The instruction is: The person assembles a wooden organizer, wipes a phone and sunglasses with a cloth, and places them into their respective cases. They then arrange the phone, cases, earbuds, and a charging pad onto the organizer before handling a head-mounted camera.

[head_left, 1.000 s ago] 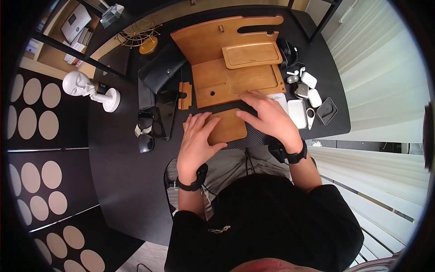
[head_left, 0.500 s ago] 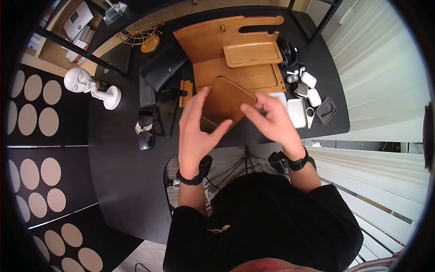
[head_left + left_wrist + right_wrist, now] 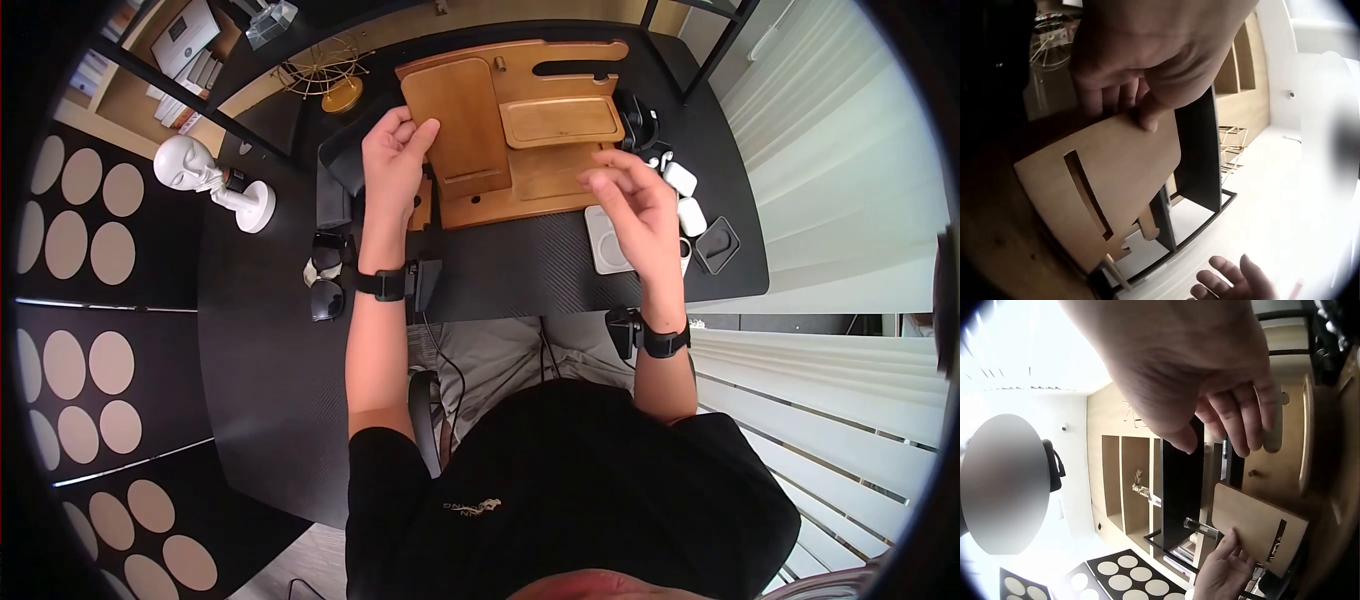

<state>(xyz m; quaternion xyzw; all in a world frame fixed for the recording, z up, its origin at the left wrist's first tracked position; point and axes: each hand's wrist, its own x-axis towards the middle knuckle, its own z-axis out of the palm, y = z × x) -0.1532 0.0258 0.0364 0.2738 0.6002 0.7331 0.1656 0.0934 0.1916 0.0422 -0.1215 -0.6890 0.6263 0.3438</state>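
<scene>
A flat wooden panel with rounded corners and a slot near its lower end stands nearly upright on the left side of a wooden desk organizer. My left hand pinches the panel's left edge, thumb on the front face and fingers behind. In the left wrist view the thumb lies flat near a corner of the panel. Holding nothing, my right hand hovers with loosely bent fingers over the right front of the organizer, close to its raised oval-cornered tray.
A white case piece, earbuds cases and a dark grey tray lie on the right. Sunglasses, a black pouch and a white figurine are on the left. A small wooden piece lies beside the organizer.
The wooden panel was lifted off the desk front with both hands, tilted up and moved to the organizer's left side. The right hand has let go and moved right; the left still holds it.
</scene>
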